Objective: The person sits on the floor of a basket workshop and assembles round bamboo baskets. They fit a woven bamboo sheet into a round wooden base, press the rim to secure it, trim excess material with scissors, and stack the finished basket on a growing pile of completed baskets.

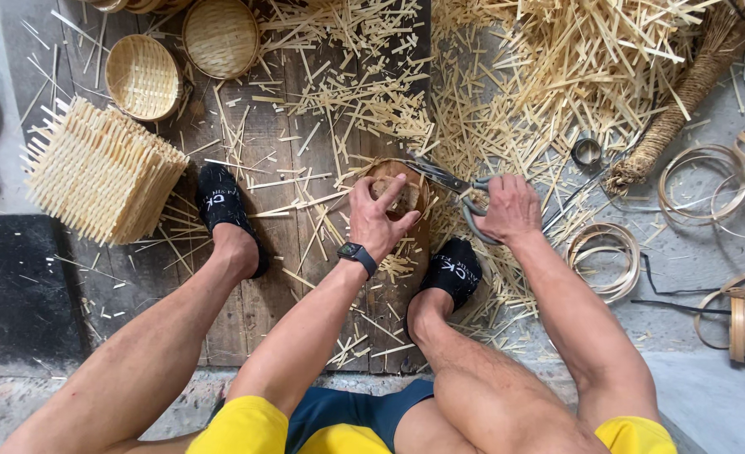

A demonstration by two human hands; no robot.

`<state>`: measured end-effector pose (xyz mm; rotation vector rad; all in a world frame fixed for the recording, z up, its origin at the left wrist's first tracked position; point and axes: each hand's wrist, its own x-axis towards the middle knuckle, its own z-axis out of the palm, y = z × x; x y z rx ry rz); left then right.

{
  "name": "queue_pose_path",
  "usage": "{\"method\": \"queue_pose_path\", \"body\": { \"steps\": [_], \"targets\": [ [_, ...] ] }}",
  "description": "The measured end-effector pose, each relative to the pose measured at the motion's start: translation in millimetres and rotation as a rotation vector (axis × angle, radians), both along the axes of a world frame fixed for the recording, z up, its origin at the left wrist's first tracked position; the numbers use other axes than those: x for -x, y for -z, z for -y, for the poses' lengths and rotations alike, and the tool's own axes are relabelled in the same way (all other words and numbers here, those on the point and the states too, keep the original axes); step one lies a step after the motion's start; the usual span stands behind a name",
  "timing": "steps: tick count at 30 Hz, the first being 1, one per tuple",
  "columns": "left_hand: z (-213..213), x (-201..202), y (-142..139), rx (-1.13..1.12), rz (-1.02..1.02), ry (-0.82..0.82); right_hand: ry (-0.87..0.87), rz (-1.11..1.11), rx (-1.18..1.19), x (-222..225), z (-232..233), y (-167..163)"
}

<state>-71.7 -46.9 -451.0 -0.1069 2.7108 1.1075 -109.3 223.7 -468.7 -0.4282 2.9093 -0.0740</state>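
No packages, labels or signs show apart from small white marks on the two black socks [221, 200], which I leave unread. The left hand [376, 210] is curled over a small round woven basket [406, 192], fingers gripping its rim and pressing it down against a brown wooden block that is mostly hidden beneath it. A black watch [357, 255] sits on that wrist. The right hand [507, 208] is closed around the grey handles of a pair of scissors [452, 187], whose dark blades point left and reach the basket's top right edge. The basket lies between the two hands, just left of the scissors and directly under the left fingers.

Pale bamboo offcuts [507, 76] litter the wooden boards [263, 151] and the ground all around. A stack of square woven mats [99, 172] stands at the left, with two finished round baskets [143, 77] above it. Coiled bamboo strips [608, 256] lie to the right, near a small metal ring [587, 151] and a rope-wrapped bundle [671, 118].
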Motion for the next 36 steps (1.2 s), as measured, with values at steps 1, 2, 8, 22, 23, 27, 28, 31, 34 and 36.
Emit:
{"method": "queue_pose_path", "body": {
  "steps": [1,2,8,22,23,27,28,31,34,36],
  "targets": [
    [-3,-1,3,0.002,-0.058,0.006,-0.033,-0.044,0.005,2,4,1],
    [-4,-1,5,0.006,-0.057,0.039,-0.067,-0.087,0.013,4,7,3],
    [16,6,6,0.023,-0.069,0.245,-0.033,0.197,-0.095,13,-5,5],
    [19,4,-21,-0.182,0.029,0.088,-0.013,0.216,-0.076,13,0,-3],
    [15,1,-20,-0.170,-0.030,0.054,-0.002,0.165,-0.035,11,-3,-6],
    [7,-5,-11,-0.173,-0.161,0.009,-0.170,-0.247,0.078,7,5,-11],
    [9,-4,-9,-0.183,-0.169,0.026,-0.154,-0.201,0.064,7,10,-9],
    [15,-4,-5,-0.215,-0.005,0.121,-0.084,-0.003,0.029,8,16,1],
    [20,-5,-3,-0.082,-0.106,0.105,-0.020,0.197,-0.021,7,7,4],
    [20,-6,-3,-0.084,-0.122,0.098,-0.032,0.220,-0.078,3,1,3]
  ]
}}
